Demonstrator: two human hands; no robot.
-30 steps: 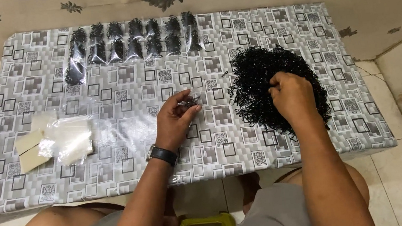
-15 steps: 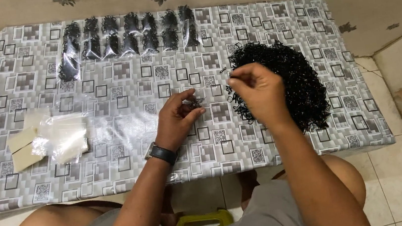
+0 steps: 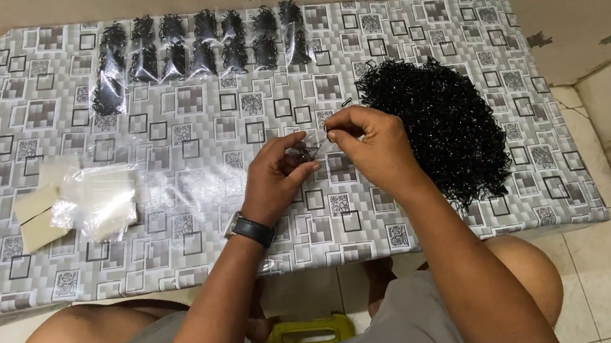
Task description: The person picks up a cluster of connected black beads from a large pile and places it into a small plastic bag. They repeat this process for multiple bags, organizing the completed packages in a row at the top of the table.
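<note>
Here the two hands meet over the middle of the counter [image 3: 185, 101], which wears a grey cloth of square patterns; the left hand [image 3: 276, 178] is curled, its fingers closed on a small clear bag [image 3: 309, 151] with a few black pieces in it, held just above the cloth; the right hand [image 3: 370, 142] sits just beside it, thumb and forefinger pinched shut at the bag's mouth, though what they pinch is too small to tell; a dark watch [image 3: 251, 230] sits on the left wrist; the pile [image 3: 444, 123] of small black pieces lies on the counter directly to the right of the right hand, touching or partly under its far side, and spreads toward the counter's right edge; along the far edge, well apart from both hands, a row of filled bags [image 3: 194, 51] lies side by side, each dark with the same black pieces; to the left of the left hand, near the counter's left part, lies a stack of empty clear bags [image 3: 101, 204] with pale cards [image 3: 34, 215] just beside it; the person's knees show below the near edge
</note>
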